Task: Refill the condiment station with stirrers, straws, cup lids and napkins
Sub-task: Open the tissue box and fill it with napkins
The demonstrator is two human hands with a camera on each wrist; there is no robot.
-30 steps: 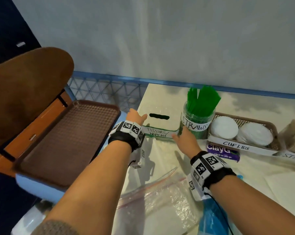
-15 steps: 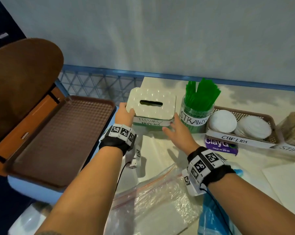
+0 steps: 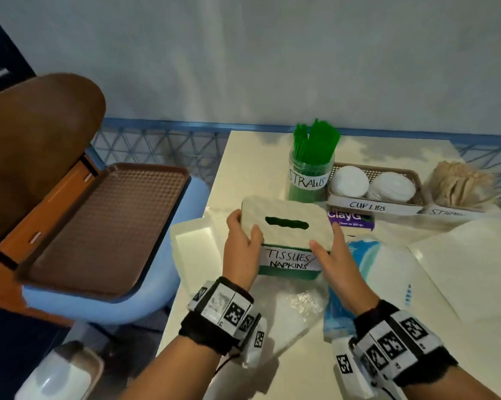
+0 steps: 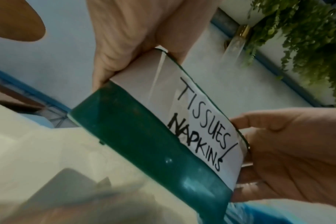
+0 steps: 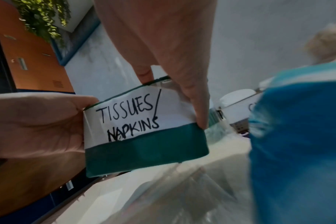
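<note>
While gripped at both ends, tissue box [image 3: 286, 226] between left hand [image 3: 242, 249], right hand [image 3: 334, 264]

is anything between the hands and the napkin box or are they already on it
Nothing is between them. The left hand grips the left end of the tissue box and the right hand grips its right end, holding it above the clear plastic bag on the table.

Green tissue box [image 3: 289, 249] with cream slotted lid and handwritten label, centre of frame, jar of green straws [image 3: 311, 168] behind, basket of white cup lids [image 3: 370, 184] upper right, wooden stirrers [image 3: 459, 184] far right
</note>
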